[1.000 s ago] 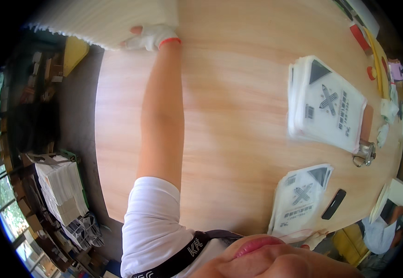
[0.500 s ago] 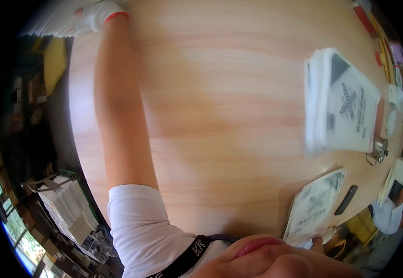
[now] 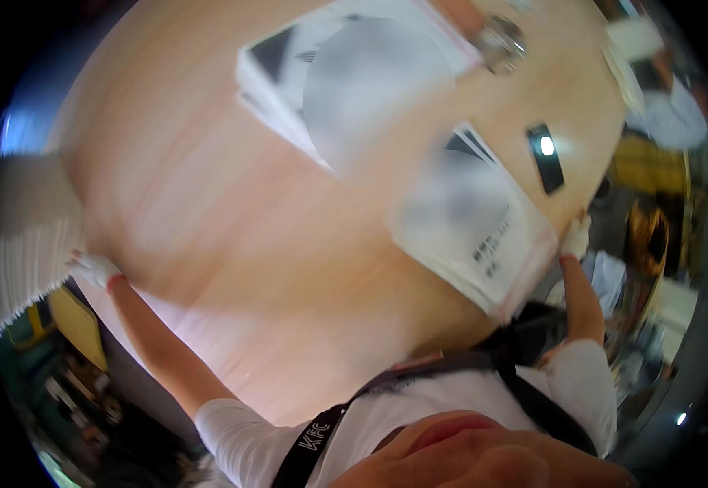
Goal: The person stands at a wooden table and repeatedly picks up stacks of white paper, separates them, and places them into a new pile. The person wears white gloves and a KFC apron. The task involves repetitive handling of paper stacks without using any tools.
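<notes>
My left hand, in a white glove with a red cuff, reaches out to the left table edge. Its fingers look stretched out beside a tall stack of thin pale sheets; contact is not clear. On the right, my gloved right hand is by the table edge, close to the near corner of a small pile of printed white bags. Blur hides its fingers. Farther off lies a thicker pile of similar printed bags, partly smeared.
A dark phone-like slab with a bright glare spot lies right of the small pile. Beside the thicker pile stands a shiny metal cup-like thing. Yellow crates and a pale cloth shape are beyond the right table edge.
My view has swung round to the right, bringing the bag piles nearer the middle. My right arm now shows beside the small pile. My left hand remains by the sheet stack.
</notes>
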Action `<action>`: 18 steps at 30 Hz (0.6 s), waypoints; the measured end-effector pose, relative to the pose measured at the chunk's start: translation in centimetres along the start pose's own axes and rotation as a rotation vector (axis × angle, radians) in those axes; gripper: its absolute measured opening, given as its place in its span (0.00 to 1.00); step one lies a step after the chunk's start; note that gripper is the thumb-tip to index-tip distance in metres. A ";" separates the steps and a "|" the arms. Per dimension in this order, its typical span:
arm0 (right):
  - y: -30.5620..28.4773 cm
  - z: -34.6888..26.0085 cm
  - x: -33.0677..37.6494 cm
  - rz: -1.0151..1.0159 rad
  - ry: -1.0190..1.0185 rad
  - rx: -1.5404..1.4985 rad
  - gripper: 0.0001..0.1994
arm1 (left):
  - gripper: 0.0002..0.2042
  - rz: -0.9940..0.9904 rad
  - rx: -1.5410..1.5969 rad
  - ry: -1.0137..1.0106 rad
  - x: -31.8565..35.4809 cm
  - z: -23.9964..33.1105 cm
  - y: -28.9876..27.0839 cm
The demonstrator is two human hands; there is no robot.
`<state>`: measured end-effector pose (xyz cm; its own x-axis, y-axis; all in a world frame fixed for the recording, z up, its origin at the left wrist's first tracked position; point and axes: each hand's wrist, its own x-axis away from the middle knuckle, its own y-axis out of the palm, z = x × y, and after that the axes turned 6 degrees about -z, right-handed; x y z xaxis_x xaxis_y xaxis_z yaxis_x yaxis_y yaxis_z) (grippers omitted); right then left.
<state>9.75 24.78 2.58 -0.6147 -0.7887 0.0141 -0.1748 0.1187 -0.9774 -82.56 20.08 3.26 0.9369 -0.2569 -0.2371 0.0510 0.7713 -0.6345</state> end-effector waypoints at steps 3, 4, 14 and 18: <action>1.1 -0.2 -2.2 0.051 -0.032 -0.025 0.20 | 0.24 -0.114 0.115 0.128 5.6 -1.6 -3.2; 1.1 0.2 -2.0 0.034 -0.005 -0.075 0.21 | 0.23 -0.158 0.046 0.180 7.1 -2.0 -3.0; 1.6 1.5 -2.9 0.081 -0.082 -0.113 0.19 | 0.17 -0.561 0.373 0.242 34.1 4.7 -4.5; 0.4 2.4 -2.5 0.149 -0.184 -0.036 0.17 | 0.14 -0.703 0.251 0.361 45.3 8.6 -4.2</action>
<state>13.03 25.32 1.61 -0.4859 -0.8571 -0.1712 -0.1225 0.2607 -0.9576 -37.31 10.22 1.52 0.4912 -0.8659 -0.0948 0.6992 0.4568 -0.5499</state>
